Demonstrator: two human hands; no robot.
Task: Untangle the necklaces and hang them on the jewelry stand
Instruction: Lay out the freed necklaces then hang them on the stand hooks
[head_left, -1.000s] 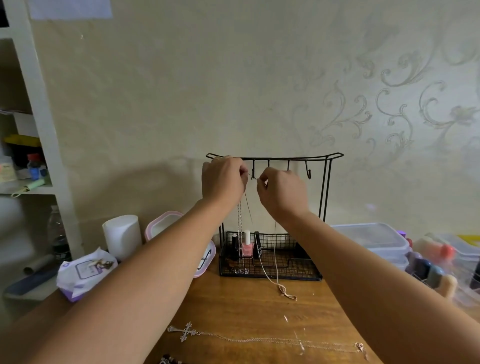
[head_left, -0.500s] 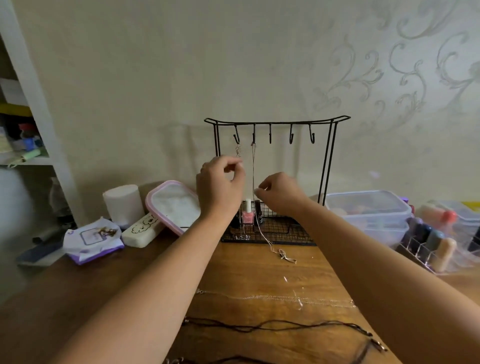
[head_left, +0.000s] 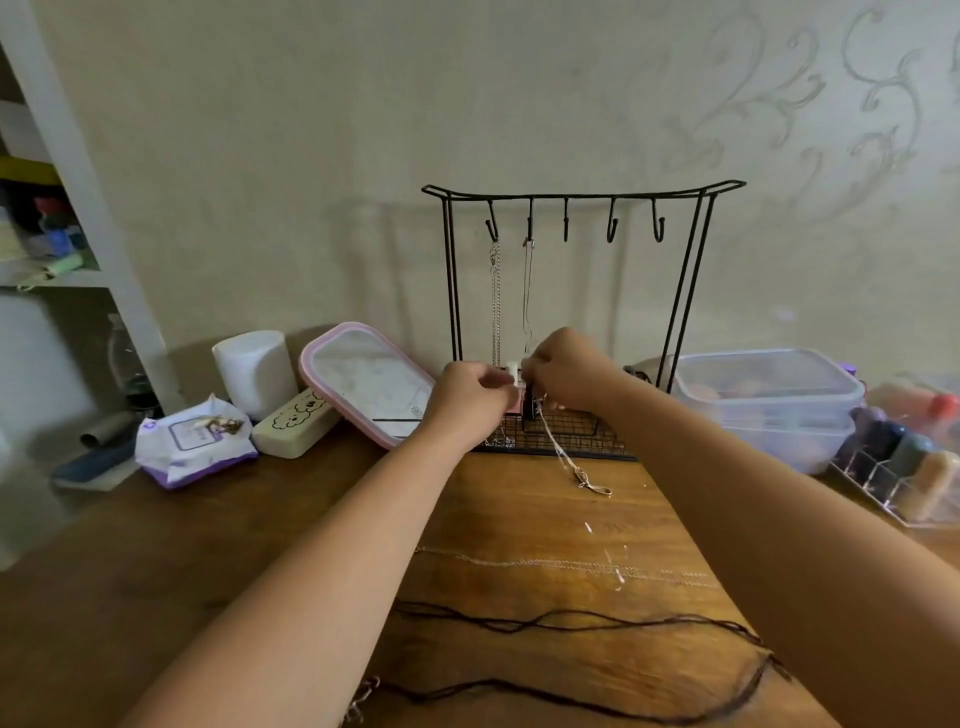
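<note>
Lowered since half a second ago: both hands, from mid-height of the jewelry stand (head_left: 582, 196) to its wire basket (head_left: 571, 441). Left hand (head_left: 475, 402) with fingers curled loosely inward, nothing plainly seen between them; whether anything is held, impossible to tell. Right hand (head_left: 569, 371) curled with fingertips pinched together on the thin gold necklace (head_left: 558, 447).

Hanging vertically from the second hook, top to bottom, then passing under the right hand and slanting down-right over the basket front onto the wooden table (head_left: 545, 519), ending in a small looped pendant clear of both hands. Just left, on the first hook, a silver chain necklace (head_left: 495, 301), plumb, dropping behind the left hand's fingers.

Three hooks to the right bare. Lying left-to-right across the table nearer the body: a fine silver chain (head_left: 571, 564), then a dark cord necklace (head_left: 571, 621) in a long loop, both between the forearms. Flanking the stand closely: a pink-rimmed lid (head_left: 363, 384) at left, stacked clear containers (head_left: 769, 395) at right.
</note>
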